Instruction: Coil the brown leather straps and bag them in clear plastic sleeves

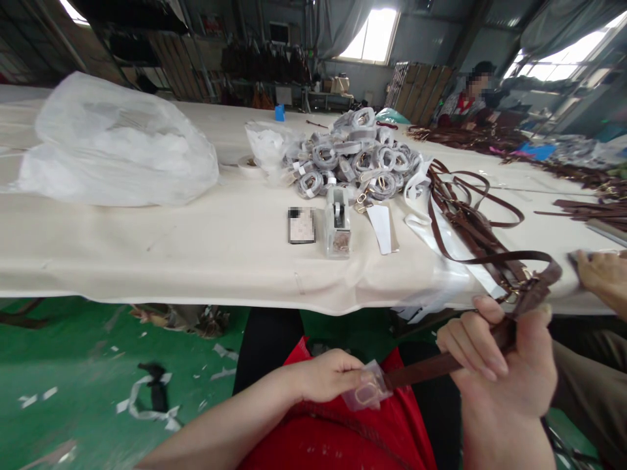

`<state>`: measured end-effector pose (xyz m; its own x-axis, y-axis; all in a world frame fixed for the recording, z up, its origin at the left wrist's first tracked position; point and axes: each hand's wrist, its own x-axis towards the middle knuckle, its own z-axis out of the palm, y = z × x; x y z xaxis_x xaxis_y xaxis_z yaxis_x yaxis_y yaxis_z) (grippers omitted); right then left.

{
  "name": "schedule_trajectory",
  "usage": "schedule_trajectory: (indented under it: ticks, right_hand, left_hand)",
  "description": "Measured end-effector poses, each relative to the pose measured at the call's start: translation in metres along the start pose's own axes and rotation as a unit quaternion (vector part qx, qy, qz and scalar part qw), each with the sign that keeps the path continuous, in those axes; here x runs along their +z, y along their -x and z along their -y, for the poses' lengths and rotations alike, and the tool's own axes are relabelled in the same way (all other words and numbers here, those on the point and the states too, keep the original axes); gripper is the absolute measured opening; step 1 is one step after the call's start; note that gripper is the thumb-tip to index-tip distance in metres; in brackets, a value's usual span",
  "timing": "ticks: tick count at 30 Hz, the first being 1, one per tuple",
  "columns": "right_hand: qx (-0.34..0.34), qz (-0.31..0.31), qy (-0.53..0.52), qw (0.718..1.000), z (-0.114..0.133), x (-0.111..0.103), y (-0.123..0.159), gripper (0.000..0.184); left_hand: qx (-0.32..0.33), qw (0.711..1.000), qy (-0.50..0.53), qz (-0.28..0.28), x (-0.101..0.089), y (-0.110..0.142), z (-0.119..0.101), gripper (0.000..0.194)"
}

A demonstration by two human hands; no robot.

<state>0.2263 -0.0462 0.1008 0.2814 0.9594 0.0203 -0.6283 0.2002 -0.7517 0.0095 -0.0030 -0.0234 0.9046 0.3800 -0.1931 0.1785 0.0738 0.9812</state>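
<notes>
Brown strap in two hands, off the near edge of the worktop

One big clear bag sits toward the worktop's far left corner. To its right comes one smaller bag, and behind that one blue box near the far edge. Closer to the near edge lies one pixelated flat thing, and just beside it stands one tape dispenser.

Below the near edge, one left hand pinches one plastic wrap, thumb and forefinger closed on it; a single metal ring shows through, at the strap's end.

Up on the worktop, behind the dispenser, is one pile of wrapped coils, overlapping too much to count exactly, clearly over ten. In front of it lie white slips, their number unclear.

The one strap runs rightward between the hands, over the person's lap. One bundle of loose straps lies slantwise toward the near edge; its strands cannot be counted.

One co-worker is beyond the far edge. The one right hand has its fingers curled loosely round the strap, palm partly open. One other person's hand rests by the near edge at far right.
</notes>
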Motion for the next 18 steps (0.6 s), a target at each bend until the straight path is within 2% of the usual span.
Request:
schedule_trajectory:
  ticks: [5, 9, 12, 15, 18]
  right_hand:
    - [-0.011, 0.040, 0.148, 0.988, -0.029, -0.022, -0.006, 0.046]
    - [0.007, 0.094, 0.286, 0.954, -0.055, -0.044, -0.006, 0.041]
    - [0.035, 0.134, 0.373, 0.917, -0.066, -0.052, -0.003, 0.036]
    - [0.066, 0.167, 0.412, 0.893, -0.067, -0.057, -0.002, 0.035]
    - [0.084, 0.164, 0.379, 0.907, -0.062, -0.065, -0.005, 0.047]
  left_hand:
    - [0.051, 0.995, -0.079, -0.042, 0.000, -0.001, -0.017, 0.076]
    - [0.046, 0.996, -0.053, -0.060, 0.002, 0.002, -0.031, 0.072]
    - [0.051, 0.996, -0.037, -0.064, 0.002, 0.003, -0.035, 0.071]
    - [0.050, 0.995, -0.046, -0.068, 0.000, 0.004, -0.031, 0.073]
    - [0.037, 0.993, -0.083, -0.076, -0.003, 0.004, -0.025, 0.072]
